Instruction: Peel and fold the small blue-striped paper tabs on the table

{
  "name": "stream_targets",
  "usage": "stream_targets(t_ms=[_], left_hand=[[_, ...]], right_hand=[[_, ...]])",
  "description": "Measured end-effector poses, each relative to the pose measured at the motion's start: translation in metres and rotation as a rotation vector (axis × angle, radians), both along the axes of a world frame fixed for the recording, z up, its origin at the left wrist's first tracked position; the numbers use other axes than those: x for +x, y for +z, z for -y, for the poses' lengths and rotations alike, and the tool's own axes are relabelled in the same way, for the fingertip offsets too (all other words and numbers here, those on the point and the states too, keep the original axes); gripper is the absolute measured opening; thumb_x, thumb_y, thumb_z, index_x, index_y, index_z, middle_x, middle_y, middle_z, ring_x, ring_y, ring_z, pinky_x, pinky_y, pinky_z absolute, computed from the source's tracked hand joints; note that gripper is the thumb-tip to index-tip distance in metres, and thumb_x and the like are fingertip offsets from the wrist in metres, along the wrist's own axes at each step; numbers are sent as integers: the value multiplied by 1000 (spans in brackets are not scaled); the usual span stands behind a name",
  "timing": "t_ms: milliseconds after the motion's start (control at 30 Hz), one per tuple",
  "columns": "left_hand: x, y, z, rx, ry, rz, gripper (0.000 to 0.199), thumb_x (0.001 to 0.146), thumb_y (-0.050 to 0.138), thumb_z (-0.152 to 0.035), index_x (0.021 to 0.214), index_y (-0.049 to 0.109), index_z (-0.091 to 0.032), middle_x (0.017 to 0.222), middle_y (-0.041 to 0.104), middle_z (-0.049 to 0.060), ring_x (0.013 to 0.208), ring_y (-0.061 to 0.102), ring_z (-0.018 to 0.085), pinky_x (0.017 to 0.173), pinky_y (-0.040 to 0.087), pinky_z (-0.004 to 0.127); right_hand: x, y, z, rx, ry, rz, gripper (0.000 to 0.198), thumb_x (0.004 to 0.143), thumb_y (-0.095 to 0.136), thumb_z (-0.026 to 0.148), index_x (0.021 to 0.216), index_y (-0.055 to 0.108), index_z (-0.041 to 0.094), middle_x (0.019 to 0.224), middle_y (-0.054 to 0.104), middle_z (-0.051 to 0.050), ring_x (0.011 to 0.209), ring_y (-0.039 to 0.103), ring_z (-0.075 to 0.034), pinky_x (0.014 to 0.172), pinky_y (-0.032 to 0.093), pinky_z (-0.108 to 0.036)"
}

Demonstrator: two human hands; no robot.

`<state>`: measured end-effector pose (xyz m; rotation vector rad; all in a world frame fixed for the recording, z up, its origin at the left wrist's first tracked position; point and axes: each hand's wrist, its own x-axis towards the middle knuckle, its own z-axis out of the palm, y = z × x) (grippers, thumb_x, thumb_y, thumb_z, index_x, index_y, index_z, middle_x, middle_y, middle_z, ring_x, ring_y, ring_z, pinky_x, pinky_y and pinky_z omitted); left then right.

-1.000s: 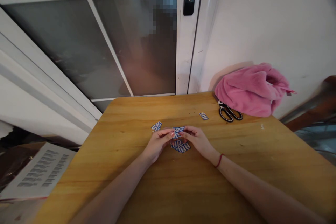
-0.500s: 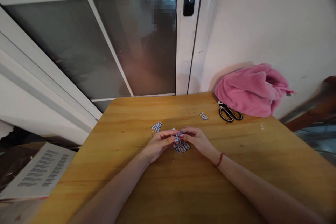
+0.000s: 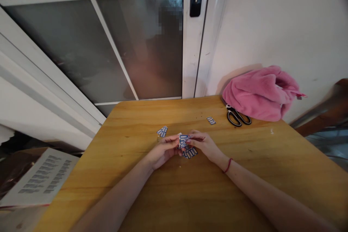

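Note:
Between both hands are small white sticker pieces with blue-outlined bars (image 3: 183,140). My left hand (image 3: 164,149) pinches them from the left, thumb on top. From the right, my right hand (image 3: 204,144) grips their other edge between thumb and fingers; a red cord circles that wrist. Just beneath the hands, a loose pile of like pieces (image 3: 191,152) lies on the wooden table (image 3: 174,195), partly hidden by the fingers. A few more pieces (image 3: 162,131) rest beyond my left hand, and a single piece (image 3: 211,120) lies farther back to the right.
Black-handled scissors (image 3: 238,116) lie at the back right, blades tucked under a pink plush cloth (image 3: 258,94) against the wall. A framed glass door (image 3: 141,43) stands behind the table. A printed cardboard box (image 3: 43,177) sits low at the left.
The held pieces have turned so that a flatter, broader printed face shows between the hands. Both hands stay nearly in place; the other things have not moved.

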<state>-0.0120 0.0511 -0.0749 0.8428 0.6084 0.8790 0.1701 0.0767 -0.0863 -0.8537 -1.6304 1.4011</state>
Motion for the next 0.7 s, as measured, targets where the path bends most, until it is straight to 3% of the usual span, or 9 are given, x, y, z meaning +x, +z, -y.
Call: stream_targets(t_ms=[333, 567, 700], left_hand=[[2, 0, 0, 20, 31, -15, 22, 76, 63, -28, 91, 67, -13, 76, 61, 8, 66, 55, 14, 59, 43, 24], [10, -4, 2, 279, 289, -243, 33, 77, 61, -33, 106, 51, -22, 78, 58, 0, 63, 55, 11, 59, 47, 23], [12, -4, 3, 382, 378, -266, 27, 77, 62, -30, 98, 46, -22, 69, 53, -4, 57, 53, 10, 55, 47, 22]], right_hand=[[-1, -2, 1, -5, 1, 10, 24, 74, 63, 41, 71, 71, 18, 72, 53, -1, 69, 53, -12, 64, 44, -24], [-2, -1, 1, 35, -21, 36, 22, 73, 64, 41, 72, 69, 20, 73, 55, -1, 72, 53, -13, 66, 44, -25], [-4, -4, 0, -2, -60, 5, 21, 70, 66, 40, 70, 67, 18, 71, 53, 0, 68, 52, -11, 62, 42, -23]])
